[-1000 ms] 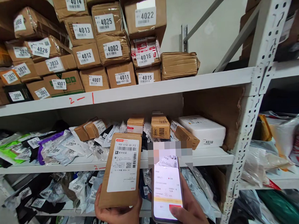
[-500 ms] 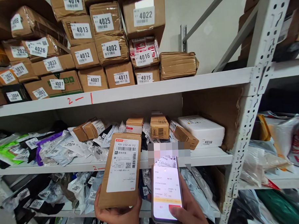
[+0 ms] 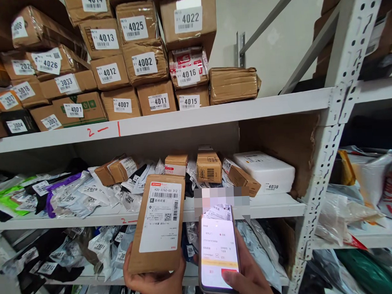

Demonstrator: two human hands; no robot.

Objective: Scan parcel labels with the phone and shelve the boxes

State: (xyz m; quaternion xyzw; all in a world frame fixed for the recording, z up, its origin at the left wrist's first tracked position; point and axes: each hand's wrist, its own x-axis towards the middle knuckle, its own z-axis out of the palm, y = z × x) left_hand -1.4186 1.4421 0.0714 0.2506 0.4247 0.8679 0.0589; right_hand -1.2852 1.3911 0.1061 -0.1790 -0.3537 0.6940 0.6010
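In front of a white rack (image 3: 201, 114), in the head camera's view, the left hand (image 3: 153, 287) is wrapped around the bottom of a brown box (image 3: 136, 258). The brown box is tipped a little, and its big white label (image 3: 160, 215) faces the camera. Just right of the brown box, the right hand (image 3: 251, 272) has a tight hold on a phone (image 3: 218, 256), with its thumb (image 3: 234, 281) on a red button near the bottom of the lit screen. The two hands are apart. Behind the top of the brown box sits a small carton (image 3: 176, 161). Farther right of the brown box is a white box (image 3: 265, 174) marked 4038. Left of the brown box lie lots of bags (image 3: 68, 196). Above it, boxes with number stickers are piled up, like 4011 (image 3: 157, 90).
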